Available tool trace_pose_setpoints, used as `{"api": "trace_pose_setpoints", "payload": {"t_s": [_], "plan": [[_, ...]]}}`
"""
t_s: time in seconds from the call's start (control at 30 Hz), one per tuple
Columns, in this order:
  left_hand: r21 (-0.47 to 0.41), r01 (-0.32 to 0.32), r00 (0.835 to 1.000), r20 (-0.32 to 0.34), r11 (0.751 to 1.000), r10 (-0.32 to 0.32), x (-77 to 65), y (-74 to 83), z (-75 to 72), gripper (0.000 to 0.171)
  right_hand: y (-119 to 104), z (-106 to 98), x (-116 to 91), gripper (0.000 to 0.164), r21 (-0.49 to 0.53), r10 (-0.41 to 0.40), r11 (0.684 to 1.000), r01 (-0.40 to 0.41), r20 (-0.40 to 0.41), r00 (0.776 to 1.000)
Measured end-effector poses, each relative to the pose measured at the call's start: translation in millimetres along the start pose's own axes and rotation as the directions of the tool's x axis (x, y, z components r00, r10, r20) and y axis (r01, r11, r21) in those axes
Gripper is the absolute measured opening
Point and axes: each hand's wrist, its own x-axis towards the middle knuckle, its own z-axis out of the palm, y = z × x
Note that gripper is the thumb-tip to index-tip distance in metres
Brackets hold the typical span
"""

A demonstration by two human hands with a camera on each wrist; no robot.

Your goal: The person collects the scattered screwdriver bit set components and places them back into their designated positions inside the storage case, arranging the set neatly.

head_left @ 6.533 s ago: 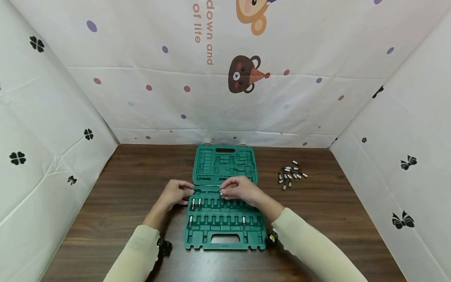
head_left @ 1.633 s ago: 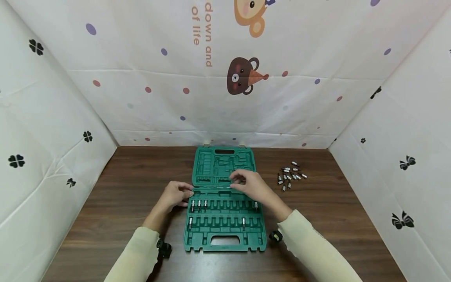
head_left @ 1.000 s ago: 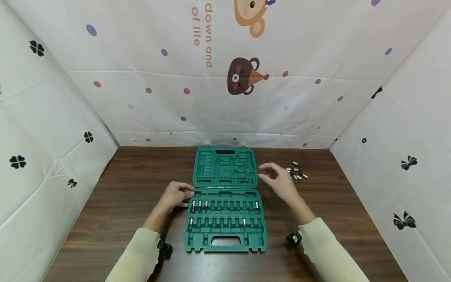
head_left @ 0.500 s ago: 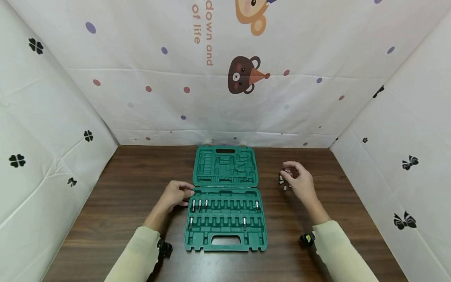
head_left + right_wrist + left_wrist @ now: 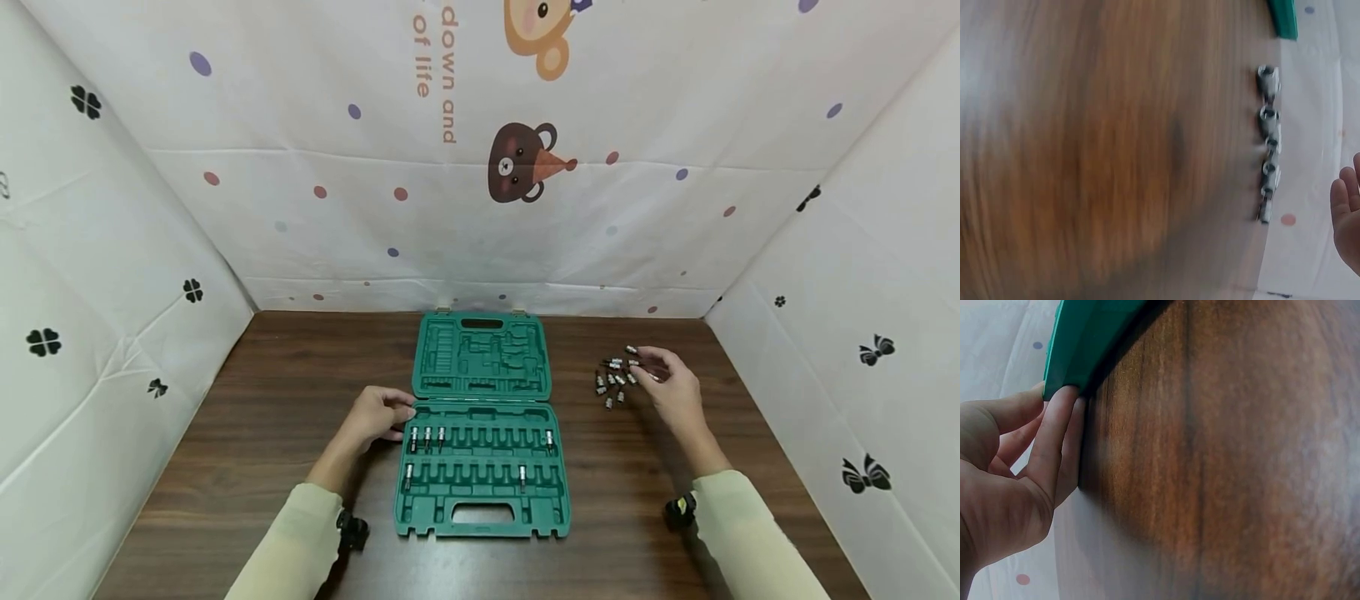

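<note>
A green socket case (image 5: 482, 467) lies unfolded on the table, its lid (image 5: 482, 354) laid back. Several bit sockets (image 5: 441, 437) sit in its two rows of slots, three of them together at the upper left. My left hand (image 5: 375, 414) holds the case's left side near the hinge, thumb on the edge and fingers against the side wall (image 5: 1079, 350). To the right, my right hand (image 5: 675, 393) is over the edge of a pile of loose bit sockets (image 5: 611, 379), thumb and index finger apart. In the right wrist view, blurred bit sockets (image 5: 1268, 125) lie apart from the fingers.
The brown wooden table (image 5: 300, 358) has a patterned white cloth (image 5: 360, 217) behind it and on both sides. Open table lies between the case and the loose pile.
Earlier my right hand held a bit socket over the case; the upper row's third slot now has one. That hand has moved right to the loose pile. The left hand stays put.
</note>
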Motion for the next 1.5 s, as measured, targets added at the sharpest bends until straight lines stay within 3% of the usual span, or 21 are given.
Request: {"api": "trace_pose_setpoints", "payload": {"t_s": [0.4,1.07,1.5], "plan": [[0.006,0.005,1.000,-0.002,1.000,-0.005,0.0,-1.4,1.8,0.022,27,-23,8,0.041,-0.201,0.013,0.980,-0.003,0.051,0.999],[0.011,0.011,1.000,-0.006,1.000,-0.011,-2.3,2.0,1.5,0.021,57,-20,24,0.042,-0.296,0.141,0.951,-0.088,0.164,0.976],[0.010,0.010,1.000,-0.005,1.000,-0.010,-1.7,1.7,0.8,0.021,62,-15,26,0.028,-0.379,0.111,0.925,-0.027,0.201,0.973]]}}
